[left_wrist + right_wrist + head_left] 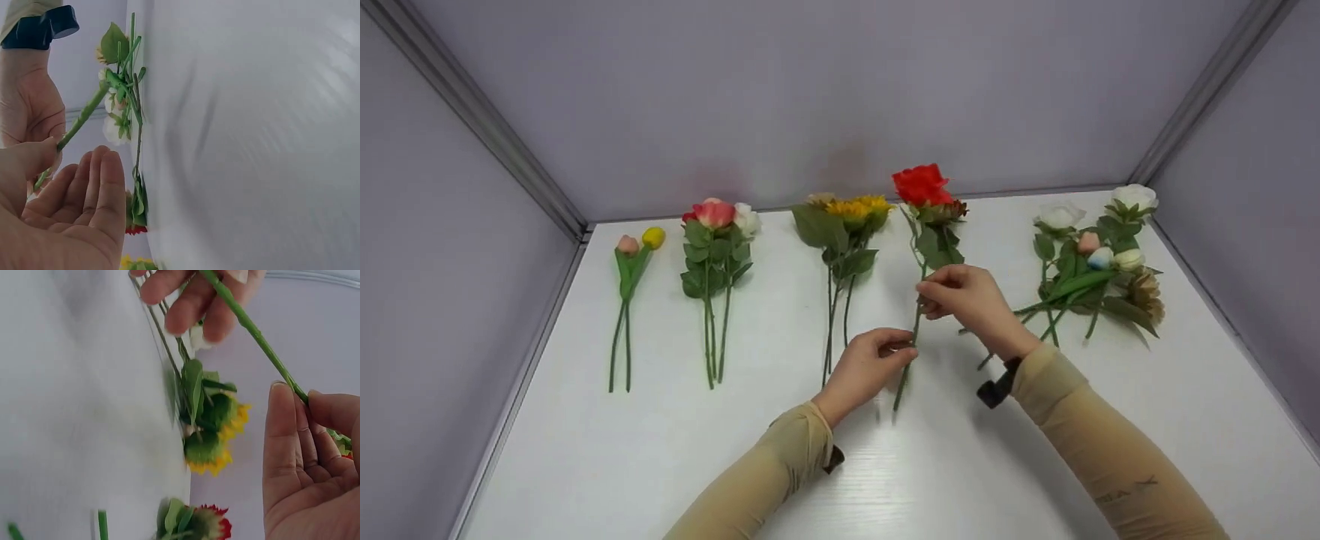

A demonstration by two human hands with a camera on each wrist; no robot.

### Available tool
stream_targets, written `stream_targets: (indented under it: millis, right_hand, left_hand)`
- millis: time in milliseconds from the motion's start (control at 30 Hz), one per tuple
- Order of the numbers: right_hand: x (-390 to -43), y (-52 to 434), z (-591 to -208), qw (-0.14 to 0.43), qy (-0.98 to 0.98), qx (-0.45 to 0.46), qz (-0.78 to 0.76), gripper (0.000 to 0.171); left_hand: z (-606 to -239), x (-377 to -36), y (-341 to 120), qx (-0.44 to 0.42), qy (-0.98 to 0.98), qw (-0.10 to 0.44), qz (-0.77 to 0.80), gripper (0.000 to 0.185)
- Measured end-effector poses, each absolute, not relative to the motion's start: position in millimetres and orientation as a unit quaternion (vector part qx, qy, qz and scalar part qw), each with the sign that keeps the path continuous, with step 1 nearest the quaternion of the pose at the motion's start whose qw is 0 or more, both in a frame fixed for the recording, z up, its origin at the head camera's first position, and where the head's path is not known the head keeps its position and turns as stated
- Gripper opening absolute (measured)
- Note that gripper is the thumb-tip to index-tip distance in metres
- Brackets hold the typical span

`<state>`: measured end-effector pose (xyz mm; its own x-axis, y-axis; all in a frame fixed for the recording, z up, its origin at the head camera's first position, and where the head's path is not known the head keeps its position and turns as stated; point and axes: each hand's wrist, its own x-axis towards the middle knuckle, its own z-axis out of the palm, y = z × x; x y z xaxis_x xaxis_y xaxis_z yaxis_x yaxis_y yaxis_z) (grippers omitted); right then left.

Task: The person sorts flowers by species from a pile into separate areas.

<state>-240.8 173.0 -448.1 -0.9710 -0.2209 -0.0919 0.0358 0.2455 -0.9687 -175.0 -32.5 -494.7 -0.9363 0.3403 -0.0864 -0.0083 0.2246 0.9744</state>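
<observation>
Both of my hands hold a red rose [921,184] by its thin green stem [913,330], just above the white table [735,457]. My right hand [934,294] pinches the stem partway up, below the leaves. My left hand [906,349] pinches it lower, near the cut end. In the left wrist view the stem [84,115] runs between the thumb and fingers of my left hand [79,169]. The right wrist view has my right hand [298,399] pinching the stem [253,329], with my left hand's fingers [191,298] above.
Other flowers lie in groups along the table's back: two tulip buds [631,247] far left, pink and white roses [718,217], sunflowers [851,211] beside the rose, and a mixed heap [1091,262] at the right. Lavender walls enclose three sides.
</observation>
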Motion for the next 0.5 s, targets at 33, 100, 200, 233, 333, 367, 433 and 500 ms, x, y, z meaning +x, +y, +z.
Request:
stream_targets:
  millis: [33,100,200,233,333,367,433,500]
  right_hand:
    - [-240,166,-449,0.106,0.779,-0.064,-0.614,0.033]
    - [-240,153,-452,0.106,0.773,-0.073,-0.622,0.030]
    - [-239,139,-456,0.102,0.769,-0.081,-0.626,0.027]
    - [-239,135,-457,0.101,0.766,-0.082,-0.630,0.026]
    - [-239,125,-460,0.103,0.756,-0.078,-0.642,0.025]
    - [-239,122,-460,0.106,0.752,-0.074,-0.646,0.026]
    - [-238,117,-462,0.113,0.744,-0.064,-0.656,0.027]
    - [-238,113,-462,0.119,0.735,-0.057,-0.665,0.028]
  left_hand:
    - [-496,-175,-36,0.100,0.765,0.143,0.620,0.031]
    - [-498,-175,-42,0.085,0.755,0.143,0.634,0.028]
    - [-500,-174,-52,0.067,0.743,0.141,0.650,0.027]
    - [-501,-173,-55,0.062,0.742,0.139,0.653,0.028]
    - [-501,-172,-63,0.049,0.742,0.130,0.655,0.025]
    - [-501,-172,-65,0.046,0.744,0.126,0.654,0.024]
    - [-501,-171,-69,0.044,0.747,0.122,0.652,0.020]
    - [-501,-171,-72,0.043,0.750,0.119,0.650,0.017]
